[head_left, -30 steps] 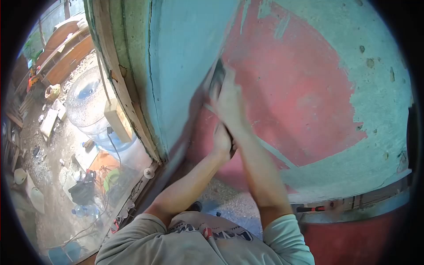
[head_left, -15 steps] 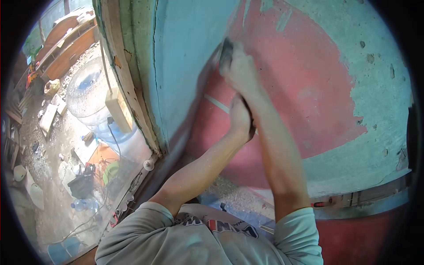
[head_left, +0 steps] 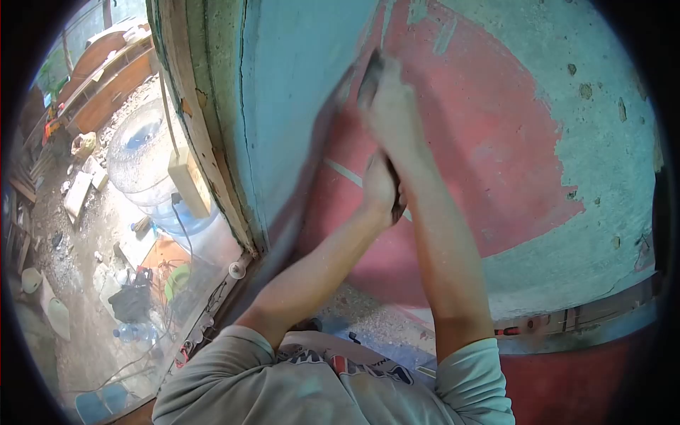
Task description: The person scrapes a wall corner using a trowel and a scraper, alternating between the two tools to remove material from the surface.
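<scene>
My right hand (head_left: 392,95) is closed around the upper part of a dark hand tool (head_left: 369,79), whose flat dark end lies close against the wall. Lower down, my left hand (head_left: 380,185) wraps round a dark handle that passes behind my right wrist. It looks like one long tool, but its kind is hidden by my hands. Beneath the hands the wall shows a large pink area (head_left: 496,149) with a ragged edge, bordered by blue-green paint (head_left: 304,64) on the left and mottled green (head_left: 588,170) on the right.
A wooden door frame (head_left: 198,127) stands to the left. Beyond it are a large clear water container (head_left: 131,166), a plastic bottle (head_left: 134,331) and rubble. A red-handled item (head_left: 507,331) lies on a ledge along the wall's foot.
Both hands and the tool have shifted slightly; the right hand is a little higher against the wall. The view has moved a little. The grip stays the same.
</scene>
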Motion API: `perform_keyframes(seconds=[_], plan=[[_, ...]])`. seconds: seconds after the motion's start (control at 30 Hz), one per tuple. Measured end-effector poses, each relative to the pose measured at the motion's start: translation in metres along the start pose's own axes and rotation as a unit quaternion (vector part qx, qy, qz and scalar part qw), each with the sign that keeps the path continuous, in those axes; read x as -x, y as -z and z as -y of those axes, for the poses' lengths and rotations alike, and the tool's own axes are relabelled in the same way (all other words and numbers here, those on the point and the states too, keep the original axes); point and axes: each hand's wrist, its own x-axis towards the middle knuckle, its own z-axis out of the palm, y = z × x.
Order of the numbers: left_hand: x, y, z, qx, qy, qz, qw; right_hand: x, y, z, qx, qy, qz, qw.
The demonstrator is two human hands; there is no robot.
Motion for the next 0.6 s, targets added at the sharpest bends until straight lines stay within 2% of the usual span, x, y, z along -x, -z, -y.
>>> perform_keyframes(seconds=[0.03,0.1,0.17,0.2,0.27,0.3,0.33,0.43,0.47,0.53,0.6], plan=[[-0.003,-0.025,-0.012,-0.029,-0.026,-0.049,0.998,-0.007,0.011,0.008,-0.015,0.017,-0.037,0.999],[-0.017,-0.029,-0.033,-0.088,-0.050,-0.038,0.994,-0.033,0.000,0.002,-0.002,0.018,-0.034,0.999],[-0.012,-0.012,-0.028,-0.013,-0.039,-0.229,0.972,-0.008,-0.050,-0.012,0.033,0.038,-0.105,0.993],[-0.007,-0.011,-0.026,0.006,-0.034,-0.225,0.974,0.005,-0.058,-0.013,0.000,-0.009,-0.035,0.999],[0.007,-0.016,-0.011,0.056,-0.026,-0.223,0.973,0.012,-0.046,-0.013,0.048,-0.034,0.066,0.996],[0.010,-0.002,-0.002,0.059,-0.005,-0.169,0.984,0.022,-0.037,-0.012,0.074,-0.052,0.123,0.988],[0.016,0.003,0.001,0.060,0.016,-0.114,0.992,0.022,-0.018,0.005,0.073,-0.076,0.120,0.987],[0.023,-0.018,-0.012,0.027,-0.011,-0.143,0.989,0.026,-0.001,0.031,0.098,-0.056,0.058,0.992],[0.024,-0.025,-0.019,0.020,-0.024,-0.150,0.988,0.021,-0.003,0.033,0.112,-0.035,0.064,0.991],[-0.007,0.001,-0.022,0.017,-0.024,-0.140,0.990,-0.002,-0.018,0.020,0.101,-0.024,0.070,0.992],[-0.019,0.018,-0.022,0.001,-0.002,-0.154,0.988,0.000,-0.036,0.006,0.109,-0.026,0.024,0.993]])
